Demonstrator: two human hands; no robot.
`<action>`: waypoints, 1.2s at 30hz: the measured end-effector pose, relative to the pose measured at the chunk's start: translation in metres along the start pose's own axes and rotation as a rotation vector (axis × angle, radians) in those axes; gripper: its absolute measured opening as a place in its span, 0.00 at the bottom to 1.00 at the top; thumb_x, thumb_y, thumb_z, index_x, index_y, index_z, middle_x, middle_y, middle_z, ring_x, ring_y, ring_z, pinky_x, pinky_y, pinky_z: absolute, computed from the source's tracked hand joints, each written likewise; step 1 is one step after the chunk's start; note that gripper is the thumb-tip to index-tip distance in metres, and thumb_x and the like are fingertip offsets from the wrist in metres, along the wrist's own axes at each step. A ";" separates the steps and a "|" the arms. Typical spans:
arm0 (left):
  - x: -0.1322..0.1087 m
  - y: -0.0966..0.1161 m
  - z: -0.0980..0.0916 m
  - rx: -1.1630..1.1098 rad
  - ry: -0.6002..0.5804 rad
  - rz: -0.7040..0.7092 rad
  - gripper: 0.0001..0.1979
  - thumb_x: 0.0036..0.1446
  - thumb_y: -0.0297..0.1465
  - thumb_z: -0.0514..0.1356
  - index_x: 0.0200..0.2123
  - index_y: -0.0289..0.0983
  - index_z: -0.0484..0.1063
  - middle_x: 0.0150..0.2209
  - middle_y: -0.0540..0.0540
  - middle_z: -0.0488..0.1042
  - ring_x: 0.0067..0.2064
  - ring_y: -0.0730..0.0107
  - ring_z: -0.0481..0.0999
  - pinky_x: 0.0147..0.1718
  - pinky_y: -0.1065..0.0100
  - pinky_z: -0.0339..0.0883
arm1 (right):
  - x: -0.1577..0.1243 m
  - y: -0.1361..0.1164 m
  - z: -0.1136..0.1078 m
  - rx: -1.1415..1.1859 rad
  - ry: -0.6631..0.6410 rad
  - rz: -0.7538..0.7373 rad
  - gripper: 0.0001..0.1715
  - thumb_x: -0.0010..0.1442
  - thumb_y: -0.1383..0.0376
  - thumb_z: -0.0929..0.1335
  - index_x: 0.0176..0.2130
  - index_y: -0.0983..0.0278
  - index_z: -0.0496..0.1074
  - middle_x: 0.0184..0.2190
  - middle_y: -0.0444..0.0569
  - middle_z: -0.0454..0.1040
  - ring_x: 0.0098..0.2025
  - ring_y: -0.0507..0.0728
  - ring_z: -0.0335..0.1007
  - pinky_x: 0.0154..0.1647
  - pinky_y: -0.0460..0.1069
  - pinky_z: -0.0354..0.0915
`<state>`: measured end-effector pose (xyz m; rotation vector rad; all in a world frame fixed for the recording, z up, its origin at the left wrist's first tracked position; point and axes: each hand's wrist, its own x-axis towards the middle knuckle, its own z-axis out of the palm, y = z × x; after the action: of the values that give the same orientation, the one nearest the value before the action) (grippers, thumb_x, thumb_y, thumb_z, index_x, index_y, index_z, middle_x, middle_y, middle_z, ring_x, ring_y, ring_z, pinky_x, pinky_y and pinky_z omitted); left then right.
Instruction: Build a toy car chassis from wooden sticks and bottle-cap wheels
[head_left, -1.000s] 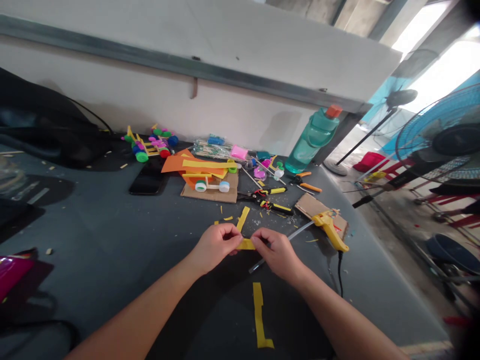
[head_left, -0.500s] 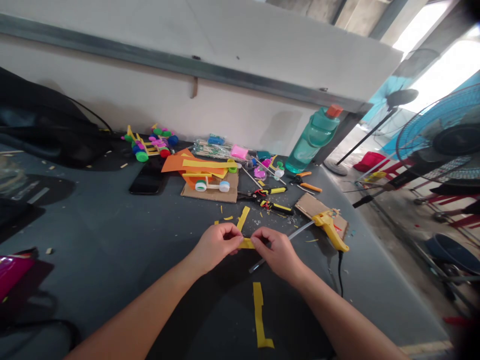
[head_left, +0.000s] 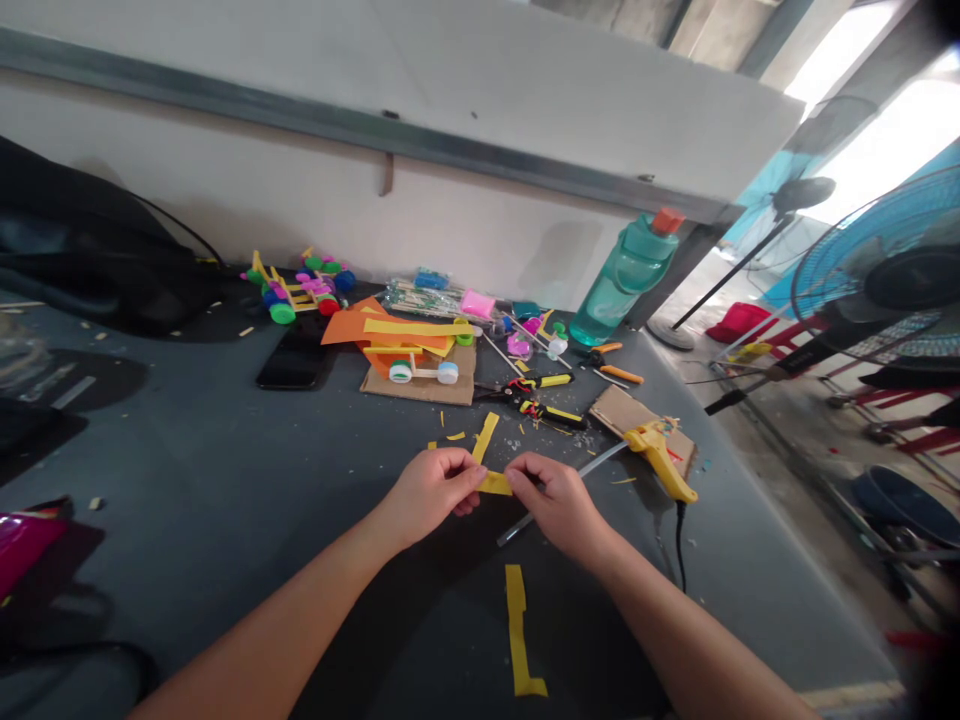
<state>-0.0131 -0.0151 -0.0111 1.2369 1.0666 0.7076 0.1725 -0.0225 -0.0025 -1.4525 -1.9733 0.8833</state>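
Observation:
Between my two hands a short yellow paper strip (head_left: 496, 484) is stretched, its ends pinched by fingers and thumbs. My left hand (head_left: 433, 492) holds its left end, and my right hand (head_left: 559, 500) grips the right end. Just beyond them another yellow strip (head_left: 487, 436) lies on the dark table. Nearer to me is a longer yellow piece (head_left: 517, 630) with a bent foot. A clear glue stick (head_left: 514, 530) rests partly behind my right hand. The yellow glue gun (head_left: 660, 458) lies to the right on cardboard.
Pliers (head_left: 551, 398) and a small wheeled model (head_left: 424, 370) on cardboard lie beyond my hands. Orange paper (head_left: 349, 327), a phone (head_left: 291, 358) and colourful wheeled models (head_left: 300, 285) stand farther left. A teal bottle (head_left: 624, 280) leans at the back; a black bag (head_left: 82, 240) is far left.
My right hand has shifted very slightly to the right, and a little more of the yellow strip shows between my fingers. Both hands keep their pinch.

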 end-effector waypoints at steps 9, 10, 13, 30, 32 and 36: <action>0.000 0.000 0.000 0.019 -0.009 -0.034 0.14 0.54 0.40 0.57 0.24 0.34 0.67 0.19 0.51 0.69 0.22 0.76 0.68 0.24 0.72 0.62 | 0.000 0.002 0.001 -0.038 0.008 -0.068 0.10 0.60 0.64 0.63 0.29 0.63 0.71 0.24 0.42 0.70 0.27 0.50 0.63 0.29 0.43 0.57; 0.000 0.000 0.000 0.022 -0.014 -0.032 0.15 0.54 0.40 0.57 0.24 0.34 0.67 0.19 0.51 0.69 0.21 0.76 0.68 0.24 0.72 0.62 | 0.000 0.002 0.001 -0.043 0.013 -0.072 0.11 0.60 0.64 0.63 0.29 0.63 0.71 0.23 0.42 0.70 0.27 0.50 0.64 0.29 0.43 0.57; 0.000 0.000 0.000 0.013 -0.021 -0.026 0.15 0.54 0.40 0.57 0.24 0.34 0.67 0.19 0.51 0.69 0.21 0.76 0.67 0.24 0.72 0.62 | -0.001 0.001 0.000 -0.052 0.026 -0.067 0.11 0.60 0.64 0.63 0.28 0.63 0.70 0.23 0.42 0.70 0.26 0.50 0.63 0.28 0.44 0.58; -0.001 0.000 0.000 -0.027 -0.006 -0.025 0.12 0.53 0.37 0.57 0.24 0.34 0.67 0.19 0.52 0.69 0.22 0.75 0.67 0.25 0.71 0.62 | 0.000 0.000 0.002 0.030 0.017 0.037 0.08 0.55 0.64 0.64 0.28 0.64 0.71 0.22 0.42 0.69 0.25 0.50 0.62 0.25 0.43 0.58; -0.001 0.001 0.000 -0.016 -0.002 -0.020 0.11 0.53 0.36 0.57 0.24 0.34 0.67 0.20 0.52 0.69 0.22 0.75 0.68 0.25 0.71 0.62 | 0.000 -0.001 0.002 0.039 0.020 0.041 0.07 0.55 0.65 0.64 0.28 0.64 0.70 0.22 0.42 0.69 0.25 0.50 0.62 0.25 0.43 0.58; 0.000 0.002 -0.001 -0.018 -0.004 -0.014 0.10 0.52 0.35 0.57 0.25 0.34 0.67 0.20 0.52 0.69 0.23 0.76 0.68 0.26 0.71 0.63 | 0.000 -0.001 0.003 0.064 0.028 0.043 0.06 0.54 0.65 0.65 0.28 0.64 0.70 0.22 0.42 0.69 0.24 0.50 0.62 0.24 0.43 0.59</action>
<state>-0.0134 -0.0145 -0.0093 1.2137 1.0629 0.7024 0.1697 -0.0238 -0.0037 -1.4688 -1.8824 0.9308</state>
